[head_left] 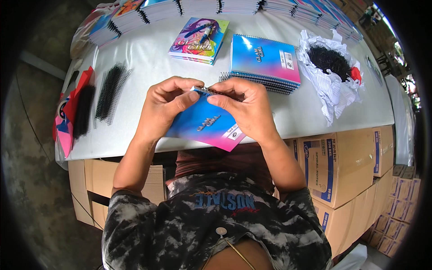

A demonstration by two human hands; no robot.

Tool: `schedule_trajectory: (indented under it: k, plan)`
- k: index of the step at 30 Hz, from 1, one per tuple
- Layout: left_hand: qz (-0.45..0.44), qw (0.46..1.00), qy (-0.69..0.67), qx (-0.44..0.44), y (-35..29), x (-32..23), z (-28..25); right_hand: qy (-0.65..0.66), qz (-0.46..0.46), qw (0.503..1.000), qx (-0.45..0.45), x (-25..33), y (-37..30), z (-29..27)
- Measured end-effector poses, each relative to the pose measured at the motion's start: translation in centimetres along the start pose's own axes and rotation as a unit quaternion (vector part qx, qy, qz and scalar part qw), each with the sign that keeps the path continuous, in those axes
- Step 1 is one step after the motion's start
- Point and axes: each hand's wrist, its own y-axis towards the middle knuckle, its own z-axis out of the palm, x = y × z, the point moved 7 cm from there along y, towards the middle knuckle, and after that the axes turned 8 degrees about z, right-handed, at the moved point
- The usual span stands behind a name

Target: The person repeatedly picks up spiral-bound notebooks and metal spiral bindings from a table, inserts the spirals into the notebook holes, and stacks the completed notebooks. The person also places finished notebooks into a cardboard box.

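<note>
A notebook (189,123) with a blue-to-pink cover is held tilted at the table's near edge, its bound edge away from me. My left hand (167,103) pinches the notebook's upper left corner between thumb and fingers. Close beside it, my right hand (245,105) has thumb and fingers closed on a black spiral coil (206,89) along that edge. The fingers hide much of the coil, so how far it runs through the holes cannot be told. Just beyond my right hand is a stack of spiral-bound notebooks (265,56) with matching covers.
Farther left lies a colourful notebook stack (198,38) with pens (206,33) on it. Loose black coils (110,92) lie at the left. Crumpled white paper (324,96) holds tangled black coils (330,60) at the right. Notebook stacks (162,10) line the far edge; cardboard boxes (342,157) stand below.
</note>
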Motion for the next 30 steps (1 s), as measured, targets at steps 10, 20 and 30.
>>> schedule_trajectory:
  k: [10, 20, 30]
  plan:
    - [0.082, 0.967, 0.209, 0.118, 2.5, -2.1, 0.4, -0.013, -0.060, 0.992, -0.106, 1.1, -0.8, -0.6]
    - [0.204, 0.965, 0.108, -0.126, 10.7, 1.9, 4.8, 0.011, -0.190, 0.853, -0.486, -0.5, 0.1, -16.0]
    - [0.296, 0.808, 0.486, -0.155, 8.8, 8.2, 3.7, -0.204, -0.084, 0.836, -0.502, -9.3, -1.1, -19.0]
